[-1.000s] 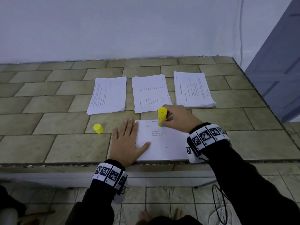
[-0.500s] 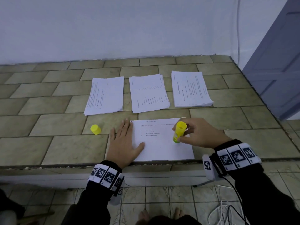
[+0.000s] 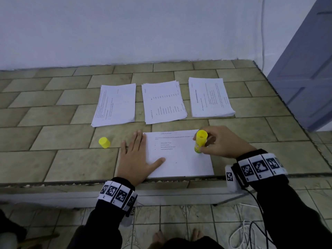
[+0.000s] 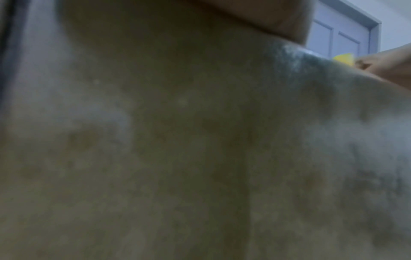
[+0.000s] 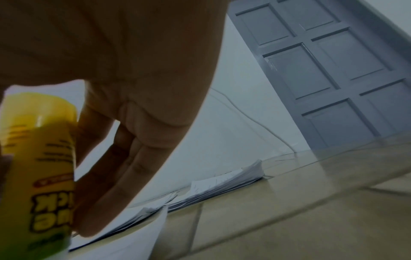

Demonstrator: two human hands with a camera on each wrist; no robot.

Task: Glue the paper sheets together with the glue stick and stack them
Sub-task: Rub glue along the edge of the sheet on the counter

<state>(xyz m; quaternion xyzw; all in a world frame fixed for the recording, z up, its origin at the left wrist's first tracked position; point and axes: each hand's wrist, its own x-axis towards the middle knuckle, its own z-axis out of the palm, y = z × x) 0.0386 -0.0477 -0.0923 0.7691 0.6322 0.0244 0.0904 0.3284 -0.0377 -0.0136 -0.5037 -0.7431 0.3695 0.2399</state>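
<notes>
— While the right hand [image 3: 218, 143] curls its fingers round the glue stick [image 3: 199, 141], where does the stick stand?

— Nearly upright, tip down, near the right edge of the single paper sheet [image 3: 179, 155]. That sheet lies at the near edge of the tiled surface [image 3: 53, 159]. From the right wrist view the yellow barrel [image 5: 37, 167] shows its label upside down, with fingers [image 5: 133, 167] wrapped behind it.

— And the other hand?

— The left hand [image 3: 135, 157] lies flat on the sheet's left side, fingers straight and together, thumb spread onto the paper; it grasps nothing. Its wrist view is blurred, mostly tile.

— Where is the cap?

— The yellow cap [image 3: 104, 142] sits on the tiles left of the left hand, apart from it.

— What lies beyond?

— Three stacks of printed paper in a row: left stack [image 3: 115, 105], middle stack [image 3: 163, 102], right stack [image 3: 210, 97], all clear of the sheet. Behind them is a pale wall [image 3: 143, 29], and at the right a grey-blue panelled door [image 3: 309, 69]. Both wrists wear bands with black-and-white markers, and white cables [image 3: 242, 236] lie on the floor below.
</notes>
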